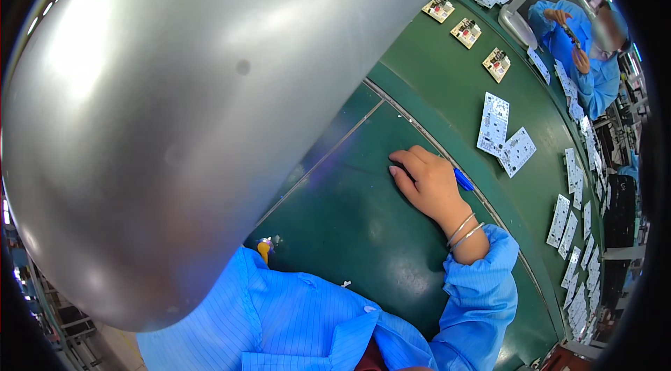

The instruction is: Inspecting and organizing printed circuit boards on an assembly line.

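Observation:
My right hand [430, 182] rests palm down on the green worktop [363, 224], its fingers loosely bent and the thumb apart from the forefinger. Nothing shows between thumb and forefinger; the underside of the palm is hidden. Two thin bangles circle the wrist, below a blue sleeve. Against the outer side of this hand lies a blue pen-like thing [463, 179], partly hidden by it. A large, shiny metal hood [175, 105] fills the upper left and covers whatever is behind it. My left hand does not show.
Beyond a metal strip, a green surface carries two overlapping white circuit boards [493, 123], three small boards with components [496, 65] and rows of white boards [559, 221]. A yellow-handled item [263, 249] lies near my body. A co-worker [576, 49] in blue holds something across.

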A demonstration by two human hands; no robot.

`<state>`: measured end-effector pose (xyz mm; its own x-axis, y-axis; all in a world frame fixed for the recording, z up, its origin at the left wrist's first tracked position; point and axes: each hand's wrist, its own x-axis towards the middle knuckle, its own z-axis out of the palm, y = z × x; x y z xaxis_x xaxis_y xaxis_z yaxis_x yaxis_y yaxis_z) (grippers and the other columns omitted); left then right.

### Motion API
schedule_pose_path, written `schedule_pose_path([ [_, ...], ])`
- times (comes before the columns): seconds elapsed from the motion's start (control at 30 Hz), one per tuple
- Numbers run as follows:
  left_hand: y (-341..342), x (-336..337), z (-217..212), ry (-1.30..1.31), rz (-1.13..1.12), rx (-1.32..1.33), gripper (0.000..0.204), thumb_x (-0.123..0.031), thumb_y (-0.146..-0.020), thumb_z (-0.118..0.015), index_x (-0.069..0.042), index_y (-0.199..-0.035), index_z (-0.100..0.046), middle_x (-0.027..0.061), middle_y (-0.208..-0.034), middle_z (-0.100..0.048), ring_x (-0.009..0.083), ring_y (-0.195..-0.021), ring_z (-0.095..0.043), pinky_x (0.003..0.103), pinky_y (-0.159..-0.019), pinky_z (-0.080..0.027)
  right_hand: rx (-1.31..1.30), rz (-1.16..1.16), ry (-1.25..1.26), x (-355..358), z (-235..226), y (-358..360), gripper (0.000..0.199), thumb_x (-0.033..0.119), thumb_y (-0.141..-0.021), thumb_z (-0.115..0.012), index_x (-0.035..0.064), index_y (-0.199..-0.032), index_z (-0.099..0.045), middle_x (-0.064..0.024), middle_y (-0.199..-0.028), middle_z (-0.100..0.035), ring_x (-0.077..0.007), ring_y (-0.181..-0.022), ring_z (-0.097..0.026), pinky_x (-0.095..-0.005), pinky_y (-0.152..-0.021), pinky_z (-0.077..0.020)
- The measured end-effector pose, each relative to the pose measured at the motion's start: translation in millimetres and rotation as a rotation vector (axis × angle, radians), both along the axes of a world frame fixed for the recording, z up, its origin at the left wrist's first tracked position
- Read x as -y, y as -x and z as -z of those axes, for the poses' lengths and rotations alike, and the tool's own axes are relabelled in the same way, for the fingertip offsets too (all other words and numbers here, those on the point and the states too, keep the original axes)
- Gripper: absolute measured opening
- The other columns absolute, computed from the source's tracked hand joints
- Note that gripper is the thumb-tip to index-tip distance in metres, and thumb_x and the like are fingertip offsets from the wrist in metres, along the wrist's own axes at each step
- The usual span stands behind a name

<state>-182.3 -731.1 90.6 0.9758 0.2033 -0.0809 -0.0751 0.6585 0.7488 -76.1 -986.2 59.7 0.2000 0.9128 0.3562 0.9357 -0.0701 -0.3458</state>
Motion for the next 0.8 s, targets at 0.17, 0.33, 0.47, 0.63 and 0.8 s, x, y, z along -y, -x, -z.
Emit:
schedule_pose_path([
  [0.17,-6,1,19,0.118,-0.007,-0.108,0.034,-0.029,-0.087,-0.033,-0.004,-0.102,-0.050,0.0113,-0.089,-0.058,0.0265,-0.073,-0.057,0.040,-0.070,-0.046,-0.016,-0.008,0.000,1,-2,1,0.014,0.014,-0.073,-0.057,0.0060,-0.084,-0.056,-0.0087,-0.070,-0.051,-0.0254,-0.061,-0.054,-0.0333,-0.053,-0.0428],
  [0.33,-70,17,5,0.058,-0.029,-0.305,0.033,-0.029,-0.088,-0.034,-0.004,-0.105,-0.046,0.0135,-0.093,-0.054,0.0286,-0.076,-0.056,0.039,-0.070,-0.046,-0.043,0.033,0.002,2,1,-1,0.015,0.015,-0.074,-0.057,0.0065,-0.085,-0.056,-0.0080,-0.072,-0.052,-0.0251,-0.062,-0.054,-0.0332,-0.054,-0.0437],
  [0.47,-138,30,-1,-0.186,0.050,-0.368,0.036,-0.033,-0.089,-0.031,-0.006,-0.110,-0.040,0.0136,-0.101,-0.051,0.0292,-0.082,-0.055,0.040,-0.069,-0.048,-0.070,0.037,0.025,4,-2,0,0.016,0.019,-0.074,-0.054,0.0075,-0.084,-0.057,-0.0100,-0.076,-0.055,-0.0287,-0.068,-0.056,-0.0390,-0.058,-0.0447],
  [0.63,-196,52,26,0.098,-0.109,-0.236,0.030,-0.024,-0.092,-0.027,-0.005,-0.114,-0.035,0.0154,-0.114,-0.043,0.0296,-0.101,-0.048,0.046,-0.082,-0.044,-0.016,0.035,0.007,4,2,-2,0.015,0.018,-0.074,-0.055,0.0063,-0.084,-0.056,-0.0090,-0.071,-0.052,-0.0265,-0.064,-0.055,-0.0361,-0.056,-0.0451],
  [0.8,-182,54,35,0.097,-0.050,-0.125,0.034,-0.020,-0.091,-0.026,0.000,-0.117,-0.031,0.0215,-0.123,-0.034,0.0310,-0.115,-0.036,0.049,-0.094,-0.034,-0.017,0.031,-0.037,8,12,-6,0.015,0.018,-0.076,-0.054,0.0067,-0.085,-0.054,-0.0093,-0.071,-0.050,-0.0267,-0.063,-0.054,-0.0368,-0.055,-0.0446],
])
